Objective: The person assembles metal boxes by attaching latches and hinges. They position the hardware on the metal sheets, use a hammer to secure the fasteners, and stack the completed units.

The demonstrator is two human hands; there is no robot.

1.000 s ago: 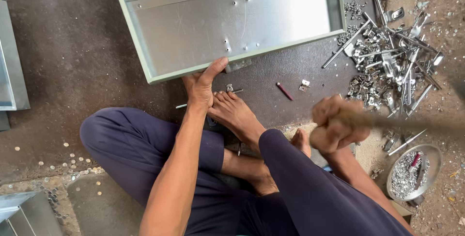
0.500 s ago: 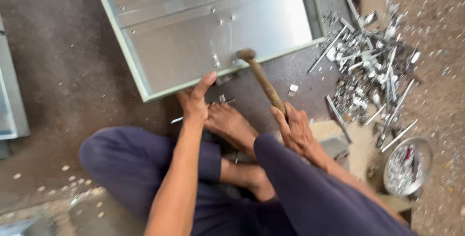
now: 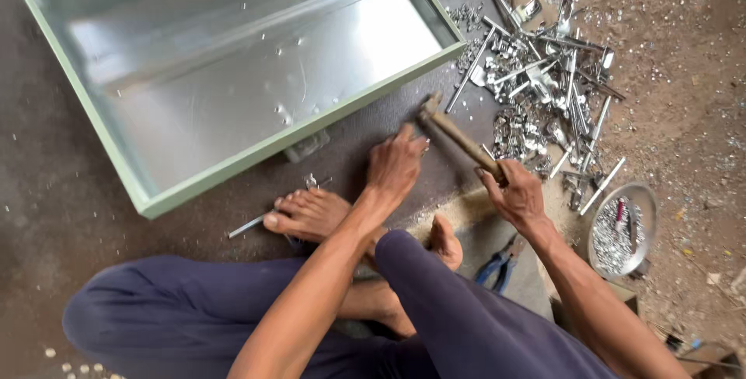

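— Nearest to us are our own legs in dark blue trousers, folded under us on the concrete floor, with one bare foot pushed forward and the other tucked beside the knee.

— And just right of that knee, a pair of blue-handled pliers lies on the ground, untouched.

— Then our hands. Our right hand is clenched round the wooden handle of the hammer; the handle slants up and to the left, and its head sits low, close to the floor just in front of the tray's edge.

— Our left hand is right next to that head, fingers curled down toward the floor. We cannot tell whether it pinches something small there (the fingertips hide whatever is under them).

— By the forward foot a thin metal rod lies on the floor, its end touching or passing under the toes.

— To the right, a round metal bowl holds small silvery fasteners.

— Beyond the hands lies the big shallow sheet-metal tray, pale green along its rim and bare and shiny inside, set at a slant to us. Its near long edge runs just past the hammer head.

— And farthest right, a loose heap of metal scraps and bolts is spread over the dirt, beside the tray's right corner.
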